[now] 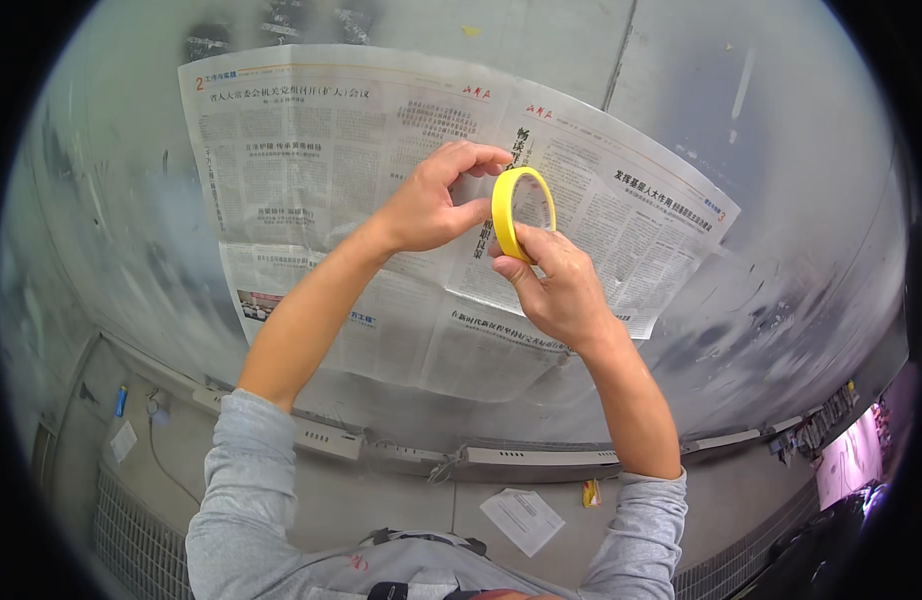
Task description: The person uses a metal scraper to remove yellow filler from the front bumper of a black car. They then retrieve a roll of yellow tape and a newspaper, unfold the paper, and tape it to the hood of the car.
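Head view, looking at a grey, smeared wall panel [801, 200] with a sheet of newspaper [311, 150] spread flat against it. Both forearms rise from the lower edge, grey sleeves [243, 470] pushed back toward the elbows. The roll of yellow tape [505, 208] is held up in front of the newspaper, near the sheet's middle fold, standing on edge so that its open centre faces mostly toward the camera. The right hand [561, 290] carries the roll from below: its grip is pressed onto the lower rim, thumb on the near side and fingers behind, pinching the roll. The left hand [436, 205] comes in from the left, thumb lying along the roll's left side and the curled fingertips [486, 157] meeting at the roll's upper rim; that grip is closed on the tape's upper edge, though whether a loose end is pinched there is too small to tell. The two hands are just beside each other, the roll between them. Below the newspaper a pale strip of trunking [541, 457] runs along the foot of the wall. On the floor [381, 500] beneath lie a white paper sheet [522, 520] and a small yellow scrap [590, 493], well apart from the hands.
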### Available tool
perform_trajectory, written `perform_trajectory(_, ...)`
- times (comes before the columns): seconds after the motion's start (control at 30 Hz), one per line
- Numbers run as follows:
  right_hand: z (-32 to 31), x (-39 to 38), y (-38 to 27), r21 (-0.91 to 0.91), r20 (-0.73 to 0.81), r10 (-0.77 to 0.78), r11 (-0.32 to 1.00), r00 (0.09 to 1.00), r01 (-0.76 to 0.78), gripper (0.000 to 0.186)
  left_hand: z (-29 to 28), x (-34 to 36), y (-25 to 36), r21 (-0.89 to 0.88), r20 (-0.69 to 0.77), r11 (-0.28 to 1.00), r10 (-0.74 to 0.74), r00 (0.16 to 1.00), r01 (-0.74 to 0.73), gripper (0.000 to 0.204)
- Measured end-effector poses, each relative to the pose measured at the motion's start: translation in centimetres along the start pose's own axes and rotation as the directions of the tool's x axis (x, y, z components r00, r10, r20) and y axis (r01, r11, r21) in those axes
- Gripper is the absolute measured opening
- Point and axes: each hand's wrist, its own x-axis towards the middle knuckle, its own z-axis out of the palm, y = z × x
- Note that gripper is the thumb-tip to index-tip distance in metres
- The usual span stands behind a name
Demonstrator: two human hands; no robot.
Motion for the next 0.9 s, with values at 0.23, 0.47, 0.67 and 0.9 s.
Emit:
perform_trajectory(0.23,0.3,-0.3,-0.1,0.244,0.004,0.232,0.943,0.973,-0.226,0.021,1.0,0.5,-0.3,0.077,-0.006,0.989,0.131,0.991,-0.130,0.036)
perform_trajectory(0.47,1.5,0.4,-0.8,0.233,-0.086,-0.009,0.972,0.996,0.029,0.013,1.4,1.2,-1.1,0.168,0.029,0.981,-0.107,0.994,0.101,0.020)
perform_trajectory(0.67,2.4,1.0,-0.8,0.451,-0.061,0.110,0.890,0.992,-0.071,0.022,0.7,2.1,-0.4,-0.050,0.097,0.971,-0.228,0.969,0.234,0.025)
perform_trajectory(0.9,2.4,1.4,-0.3,0.474,0.007,0.120,0.874,0.993,-0.109,0.030,0.7,2.8,-0.6,-0.007,0.102,0.967,-0.251,0.963,0.253,0.030)
